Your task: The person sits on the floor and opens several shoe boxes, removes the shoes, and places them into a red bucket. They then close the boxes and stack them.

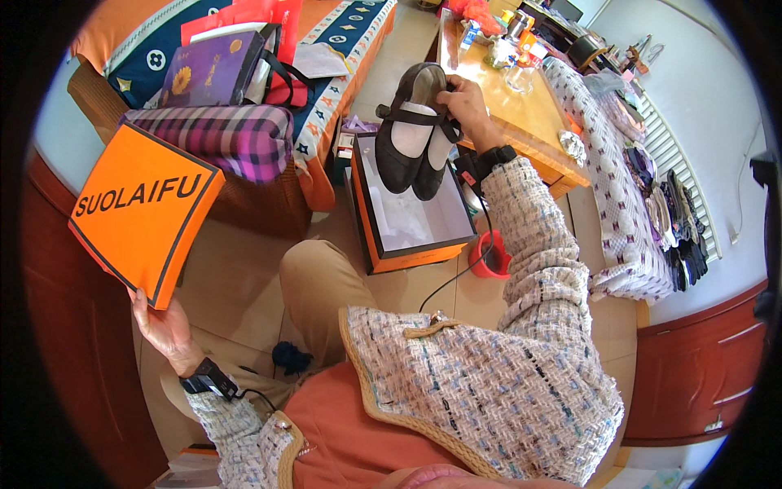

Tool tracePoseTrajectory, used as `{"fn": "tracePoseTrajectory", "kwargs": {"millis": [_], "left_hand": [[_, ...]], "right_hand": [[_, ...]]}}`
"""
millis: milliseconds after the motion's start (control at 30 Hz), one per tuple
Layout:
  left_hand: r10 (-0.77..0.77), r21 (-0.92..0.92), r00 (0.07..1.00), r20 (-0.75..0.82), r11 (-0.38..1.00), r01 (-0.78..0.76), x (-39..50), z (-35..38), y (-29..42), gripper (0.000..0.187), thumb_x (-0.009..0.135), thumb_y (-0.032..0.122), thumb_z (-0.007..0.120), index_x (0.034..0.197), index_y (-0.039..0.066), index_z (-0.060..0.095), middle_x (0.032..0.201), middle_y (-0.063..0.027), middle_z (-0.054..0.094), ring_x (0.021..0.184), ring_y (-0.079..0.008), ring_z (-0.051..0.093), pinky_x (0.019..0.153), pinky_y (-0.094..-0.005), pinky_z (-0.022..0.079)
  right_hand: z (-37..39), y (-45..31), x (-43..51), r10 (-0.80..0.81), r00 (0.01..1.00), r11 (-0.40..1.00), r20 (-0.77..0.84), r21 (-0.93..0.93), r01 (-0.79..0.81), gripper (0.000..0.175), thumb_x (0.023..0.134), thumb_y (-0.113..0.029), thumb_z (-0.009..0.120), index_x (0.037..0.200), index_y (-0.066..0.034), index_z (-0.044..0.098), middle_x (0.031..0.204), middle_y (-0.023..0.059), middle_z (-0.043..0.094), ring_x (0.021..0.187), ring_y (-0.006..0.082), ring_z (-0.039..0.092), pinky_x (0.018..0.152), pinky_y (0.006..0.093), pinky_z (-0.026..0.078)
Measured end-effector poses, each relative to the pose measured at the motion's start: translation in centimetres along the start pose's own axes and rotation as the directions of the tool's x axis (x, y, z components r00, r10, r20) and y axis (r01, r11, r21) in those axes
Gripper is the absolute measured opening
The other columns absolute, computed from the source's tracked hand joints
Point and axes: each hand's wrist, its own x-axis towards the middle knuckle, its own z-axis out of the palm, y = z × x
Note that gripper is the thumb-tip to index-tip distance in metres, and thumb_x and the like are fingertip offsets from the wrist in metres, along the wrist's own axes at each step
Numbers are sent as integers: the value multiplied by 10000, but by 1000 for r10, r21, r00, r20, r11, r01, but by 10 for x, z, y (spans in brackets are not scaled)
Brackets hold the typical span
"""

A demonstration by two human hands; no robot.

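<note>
My left hand, at the lower left, grips the near corner of an orange cardboard shoebox lid with a black border and printed lettering. The lid is held tilted beside a plaid bundle. My right hand holds a pair of black strap shoes with pale insoles by their heel ends, toes pointing down. Beneath the shoes stands an uncovered orange and black shoebox with white paper inside. Both wrists carry black strapped devices with cables.
A purple-and-black plaid bundle, a purple gift box and red bags lie on the covered bed at left. A red bucket stands right of the shoebox. The wooden table holds bottles and a glass. Folded clothes lie farther right.
</note>
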Motion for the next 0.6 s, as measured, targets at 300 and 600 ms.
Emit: {"fn": "tracePoseTrajectory", "kwargs": {"millis": [300, 600], "left_hand": [[-28, -45, 999, -18, 999, 27, 3, -7, 5, 358, 850, 61, 697, 1186, -15, 600, 1199, -125, 641, 1096, -233, 586, 1021, -372, 422], [-34, -40, 999, -27, 999, 32, 2, -7, 8, 337, 852, 52, 693, 1171, -16, 609, 1183, -120, 645, 1093, -230, 586, 1023, -366, 418]], "right_hand": [[12, 20, -7, 93, 992, 975, 90, -210, -72, 353, 740, -50, 661, 1089, 6, 677, 706, 70, 651, 511, 148, 571, 440, 284, 455], [48, 61, -28, 147, 934, 834, 326, -548, 60, 389, 715, -76, 641, 1091, 17, 676, 713, 127, 664, 528, 205, 621, 461, 311, 497]]}}
